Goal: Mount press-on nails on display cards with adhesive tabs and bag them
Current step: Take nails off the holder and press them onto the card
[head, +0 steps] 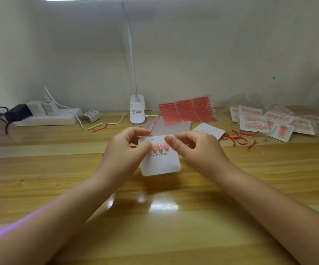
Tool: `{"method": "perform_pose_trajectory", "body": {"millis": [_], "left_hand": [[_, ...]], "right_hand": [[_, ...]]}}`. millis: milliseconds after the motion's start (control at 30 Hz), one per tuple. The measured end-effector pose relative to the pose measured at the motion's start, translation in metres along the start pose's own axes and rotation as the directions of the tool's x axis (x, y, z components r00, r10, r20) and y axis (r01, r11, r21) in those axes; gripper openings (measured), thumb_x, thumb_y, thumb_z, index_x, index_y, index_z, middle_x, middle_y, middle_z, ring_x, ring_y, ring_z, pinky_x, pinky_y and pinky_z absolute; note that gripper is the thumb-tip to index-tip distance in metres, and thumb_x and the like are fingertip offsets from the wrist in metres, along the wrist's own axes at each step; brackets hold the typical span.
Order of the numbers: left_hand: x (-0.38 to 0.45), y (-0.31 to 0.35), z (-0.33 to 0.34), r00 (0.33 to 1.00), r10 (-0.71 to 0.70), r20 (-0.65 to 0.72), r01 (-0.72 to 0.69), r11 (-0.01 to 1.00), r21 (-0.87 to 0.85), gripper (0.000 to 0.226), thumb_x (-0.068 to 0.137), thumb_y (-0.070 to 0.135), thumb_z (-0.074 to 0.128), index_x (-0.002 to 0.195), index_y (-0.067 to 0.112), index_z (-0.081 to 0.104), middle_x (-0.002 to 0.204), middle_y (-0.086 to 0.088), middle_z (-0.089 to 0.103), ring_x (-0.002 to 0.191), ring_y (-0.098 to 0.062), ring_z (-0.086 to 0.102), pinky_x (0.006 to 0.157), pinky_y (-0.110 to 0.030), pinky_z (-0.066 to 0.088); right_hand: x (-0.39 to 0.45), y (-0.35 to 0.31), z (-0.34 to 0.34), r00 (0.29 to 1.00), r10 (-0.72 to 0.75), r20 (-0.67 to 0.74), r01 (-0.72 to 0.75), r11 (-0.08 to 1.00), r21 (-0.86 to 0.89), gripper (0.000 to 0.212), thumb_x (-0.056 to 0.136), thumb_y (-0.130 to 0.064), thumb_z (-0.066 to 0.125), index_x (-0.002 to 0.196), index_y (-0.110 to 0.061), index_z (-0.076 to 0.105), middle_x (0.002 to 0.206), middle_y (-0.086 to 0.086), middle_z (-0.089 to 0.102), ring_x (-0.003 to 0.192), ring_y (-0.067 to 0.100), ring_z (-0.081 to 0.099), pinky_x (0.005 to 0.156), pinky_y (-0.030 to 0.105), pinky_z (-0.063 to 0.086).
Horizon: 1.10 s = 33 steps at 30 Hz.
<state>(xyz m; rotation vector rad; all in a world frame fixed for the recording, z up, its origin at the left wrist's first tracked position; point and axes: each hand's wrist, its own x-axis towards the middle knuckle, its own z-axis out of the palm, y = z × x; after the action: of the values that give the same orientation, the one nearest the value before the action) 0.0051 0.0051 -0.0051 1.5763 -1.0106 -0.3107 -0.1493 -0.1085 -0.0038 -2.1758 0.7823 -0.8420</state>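
Holding a white display card printed "Handmade Nail" just above the wooden desk, the person works with both forearms reaching in from the near edge and converging at centre. Left hand: fingers curled, thumb tip pressed on the card's left edge beside a row of pink press-on nails, upper fingers hooked over the card's top corner, so it grips the card. Right hand: fingers curled inward, thumb and forefinger brought together at the right end of the nail row; whether they pinch a nail or only the card edge cannot be told, since the fingertips cover that spot. Three nails show between the two thumbs, set side by side in the card's upper half; the lower half is bare white. Behind the hands lie clear bags flat on the desk, and behind those a sheet of red adhesive tabs leaning toward the wall. A blank card stack sits just right of the bags. Peeled red liner strips are scattered to the right, near a pile of finished bagged cards. A white clip lamp stands at the back centre, its neck rising up the wall. A power strip with plugged-in chargers sits at far left.
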Motion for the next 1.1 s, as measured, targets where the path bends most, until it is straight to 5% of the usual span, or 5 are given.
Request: {"method": "perform_pose_trajectory", "body": {"millis": [200,333,667,867,1100], "left_hand": [[-0.006,-0.008,0.005,0.985,-0.025,0.168,-0.056,0.886,0.461,0.018,0.087,0.025,0.063,0.103,0.033,0.069,0.094,0.017,0.064,0.08,0.005,0.057,0.064,-0.006,0.039],[-0.01,-0.015,0.006,0.959,0.098,0.267,-0.274,0.568,0.776,0.032,0.093,0.04,0.053,0.121,0.03,0.063,0.122,0.009,0.055,0.109,-0.015,0.047,0.091,-0.029,0.039],[-0.014,-0.016,0.008,0.871,0.145,0.47,-0.457,0.59,0.665,0.069,0.087,0.063,0.014,0.144,0.033,0.04,0.142,0.015,0.05,0.137,-0.013,0.032,0.112,-0.035,0.023],[-0.013,-0.021,0.011,0.877,0.077,0.475,-0.423,0.595,0.684,0.07,0.088,0.064,0.018,0.151,0.034,0.026,0.147,0.014,0.045,0.143,-0.012,0.021,0.115,-0.033,0.016],[-0.011,-0.023,0.012,0.877,0.071,0.474,-0.413,0.614,0.673,0.069,0.087,0.064,0.019,0.149,0.035,0.03,0.145,0.011,0.047,0.141,-0.013,0.025,0.112,-0.033,0.019]], "right_hand": [[0.01,0.007,-0.028,0.943,-0.249,-0.222,0.19,0.948,-0.257,0.03,0.093,-0.047,0.053,0.09,-0.024,0.073,0.067,-0.01,0.065,0.063,0.002,0.055,0.055,0.025,0.041],[0.023,0.025,-0.049,0.954,-0.194,-0.229,0.072,0.889,-0.452,0.018,0.084,-0.033,0.056,0.081,-0.023,0.071,0.071,-0.01,0.062,0.066,0.008,0.054,0.053,0.022,0.035],[0.022,0.055,-0.039,0.994,-0.067,-0.09,0.01,0.851,-0.526,0.026,0.084,-0.044,0.061,0.083,-0.022,0.074,0.074,-0.01,0.063,0.074,0.011,0.057,0.064,0.03,0.048],[0.026,0.062,-0.025,0.993,0.085,-0.085,-0.106,0.951,-0.291,0.027,0.086,-0.039,0.067,0.105,-0.021,0.075,0.102,-0.006,0.072,0.095,0.009,0.06,0.079,0.028,0.046],[0.022,0.062,-0.018,0.989,0.004,-0.149,-0.056,0.937,-0.346,0.01,0.089,-0.028,0.065,0.086,-0.023,0.073,0.067,-0.01,0.062,0.068,0.007,0.056,0.059,0.027,0.042]]}}
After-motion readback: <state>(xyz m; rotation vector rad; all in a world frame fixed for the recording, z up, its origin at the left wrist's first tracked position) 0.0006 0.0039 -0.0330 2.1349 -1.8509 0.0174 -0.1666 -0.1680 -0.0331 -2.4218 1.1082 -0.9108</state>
